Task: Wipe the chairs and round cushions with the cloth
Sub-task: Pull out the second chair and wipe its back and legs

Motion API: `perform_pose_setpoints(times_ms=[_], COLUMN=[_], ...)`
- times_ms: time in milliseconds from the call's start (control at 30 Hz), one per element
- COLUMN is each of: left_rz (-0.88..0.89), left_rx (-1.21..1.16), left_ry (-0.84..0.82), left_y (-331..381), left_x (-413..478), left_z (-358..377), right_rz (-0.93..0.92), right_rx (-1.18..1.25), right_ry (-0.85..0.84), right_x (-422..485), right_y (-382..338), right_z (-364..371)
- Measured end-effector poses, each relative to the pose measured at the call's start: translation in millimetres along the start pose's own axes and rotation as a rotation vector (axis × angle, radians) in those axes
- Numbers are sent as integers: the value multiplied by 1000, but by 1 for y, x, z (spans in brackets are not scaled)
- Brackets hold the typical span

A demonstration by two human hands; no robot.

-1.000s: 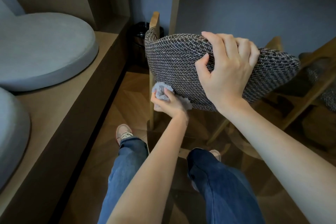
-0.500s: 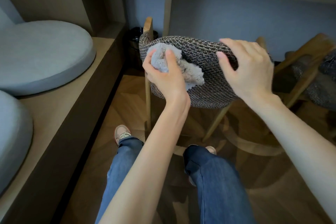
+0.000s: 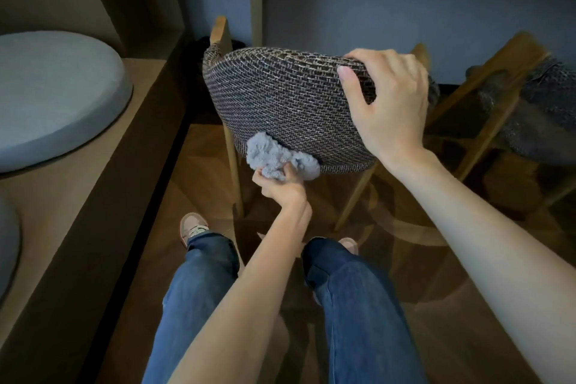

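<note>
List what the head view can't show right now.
Head view:
Chair seat: hidden behind dark woven backrest.
Left hand: fingers mostly buried in fluffy grey cloth.
Right hand: fingertips behind backrest's top edge.
Lower round blue-grey cushion: cut by left edge.
Second wooden chair: cut by right edge, dim.

Holding cloth [image 3: 274, 156] against woven chair back [image 3: 290, 103]
Clutching it at lower edge with left hand [image 3: 280, 185], gripping top edge with right hand [image 3: 389, 103].

Single view. The head camera sits high above the person's legs [image 3: 199, 290] and faces forward and steeply down. Its wide-angle lens bends straight lines near the frame edges. The chair [image 3: 290, 109] fills the centre at close range. A round cushion [image 3: 56, 97] sits at the left edge, the floor [image 3: 199, 165] fills the near field, and the far wall [image 3: 374, 9] closes the top.
</note>
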State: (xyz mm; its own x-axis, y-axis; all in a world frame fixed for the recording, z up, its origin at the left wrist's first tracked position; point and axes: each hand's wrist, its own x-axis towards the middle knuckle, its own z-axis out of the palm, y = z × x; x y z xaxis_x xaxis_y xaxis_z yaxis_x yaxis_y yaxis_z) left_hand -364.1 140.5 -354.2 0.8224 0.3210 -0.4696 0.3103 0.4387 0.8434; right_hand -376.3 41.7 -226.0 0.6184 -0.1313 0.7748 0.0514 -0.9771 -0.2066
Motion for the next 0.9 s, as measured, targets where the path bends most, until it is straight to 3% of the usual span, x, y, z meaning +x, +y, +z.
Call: perform_pose_setpoints(times_ms=[100, 233, 500, 600, 733, 900], left_rz=[-102, 65, 392, 469, 351, 189], left_rx=[-34, -24, -188, -180, -103, -70], left_ry=[-44, -100, -366, -378, -310, -354], left_y=[-17, 5, 71, 69, 40, -1], left_x=[2, -28, -87, -92, -73, -45], left_z=[-3, 6, 12, 20, 19, 9], right_rz=[0, -34, -36, -22, -15, -9], right_rx=[18, 18, 156, 241, 292, 309], right_ry=[-4, -50, -151, -178, -212, -202], right_x=[-1, 0, 3, 6, 7, 6], right_y=[1, 7, 15, 18, 22, 23], right_z=[0, -4, -15, -16, -18, -18])
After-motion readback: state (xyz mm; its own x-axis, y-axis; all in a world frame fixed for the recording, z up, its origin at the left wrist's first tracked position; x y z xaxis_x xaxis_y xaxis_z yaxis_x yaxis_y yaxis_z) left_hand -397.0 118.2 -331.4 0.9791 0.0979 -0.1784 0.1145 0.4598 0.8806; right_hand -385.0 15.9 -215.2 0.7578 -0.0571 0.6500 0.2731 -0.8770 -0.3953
